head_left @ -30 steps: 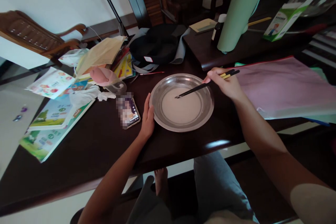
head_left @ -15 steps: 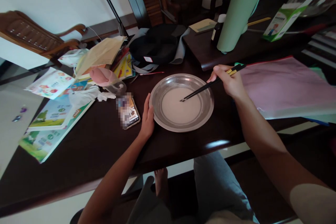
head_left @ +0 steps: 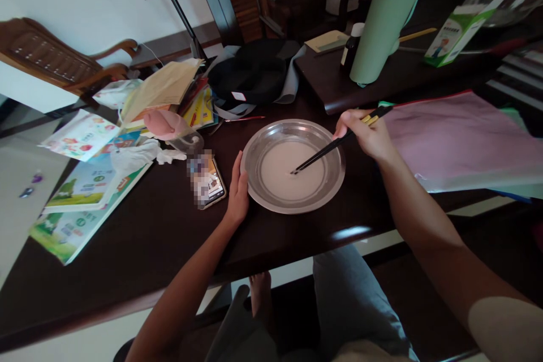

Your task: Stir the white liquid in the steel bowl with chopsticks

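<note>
A round stainless steel bowl (head_left: 292, 205) stands on the dark wooden table, with a cloudy whitish liquid (head_left: 292, 181) in its bottom. My left hand (head_left: 238, 195) holds the bowl by its left rim, the fingers along the outer side and partly hidden. Black chopsticks (head_left: 324, 150) with gold bands are gripped in my right hand (head_left: 365, 133) over the right rim. They slant down to the left, close together, and their tips dip into the liquid near the middle of the bowl.
Left of the bowl lies a phone (head_left: 207, 181), beside tissues (head_left: 138, 155) and workbooks (head_left: 85, 203). A black bag (head_left: 250, 73) sits behind. At right are a pink folder (head_left: 462, 141), a green cylinder (head_left: 390, 17), a dark bottle (head_left: 351, 51) and a green-white box (head_left: 458, 37).
My right hand has shifted slightly left and down, and the chopstick tips have moved a little lower in the liquid. My left hand and the bowl stay in place.
</note>
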{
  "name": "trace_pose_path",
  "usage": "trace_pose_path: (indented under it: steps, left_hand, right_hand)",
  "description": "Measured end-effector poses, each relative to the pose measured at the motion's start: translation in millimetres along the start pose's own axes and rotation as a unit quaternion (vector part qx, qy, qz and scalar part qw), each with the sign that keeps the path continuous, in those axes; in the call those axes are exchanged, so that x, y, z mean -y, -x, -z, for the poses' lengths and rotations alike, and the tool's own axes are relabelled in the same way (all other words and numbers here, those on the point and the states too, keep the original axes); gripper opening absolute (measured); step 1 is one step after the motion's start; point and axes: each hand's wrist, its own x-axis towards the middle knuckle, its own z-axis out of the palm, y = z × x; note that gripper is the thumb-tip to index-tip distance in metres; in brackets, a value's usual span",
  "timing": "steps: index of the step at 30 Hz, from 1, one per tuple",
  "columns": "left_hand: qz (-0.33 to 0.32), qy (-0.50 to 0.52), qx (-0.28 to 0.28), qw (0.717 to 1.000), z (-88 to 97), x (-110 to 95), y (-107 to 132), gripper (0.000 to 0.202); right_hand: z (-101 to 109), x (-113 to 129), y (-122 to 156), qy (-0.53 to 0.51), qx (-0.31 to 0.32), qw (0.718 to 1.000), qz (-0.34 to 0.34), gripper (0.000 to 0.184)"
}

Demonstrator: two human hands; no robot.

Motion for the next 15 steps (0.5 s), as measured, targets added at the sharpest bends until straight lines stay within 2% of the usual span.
trace_pose_path:
  steps: [2, 4, 8, 10, 12, 15]
  left_hand:
    - [0.000, -0.002, -0.002, 1.000, 0.1, 0.9, -0.3, 0.060]
    - [0.000, -0.001, 0.000, 1.000, 0.3, 2.0, -0.6, 0.060]
    - [-0.003, 0.001, 0.005, 1.000, 0.3, 1.8, -0.3, 0.061]
    - [-0.003, -0.005, 0.004, 1.000, 0.2, 0.9, 0.1, 0.061]
    - [-0.004, -0.009, 0.001, 1.000, 0.1, 0.3, 0.5, 0.061]
    - [-0.004, -0.007, 0.004, 1.000, 0.2, 1.0, 0.2, 0.060]
  right_hand:
    - [-2.4, 1.1, 1.0, 0.012, 0.048, 0.999, 0.002, 0.040]
    - [-4.0, 1.3, 1.1, 0.028, 0.066, 0.997, 0.006, 0.036]
    - [-0.8, -1.7, -1.1, 0.021, -0.014, 1.000, 0.012, 0.040]
    - [1.2, -2.4, -1.4, 0.002, -0.035, 0.999, 0.012, 0.044]
    - [0.9, -1.2, -0.4, 0.000, -0.014, 1.000, 0.007, 0.045]
    - [-2.8, 2.4, 1.4, 0.022, 0.049, 0.999, 0.002, 0.039]
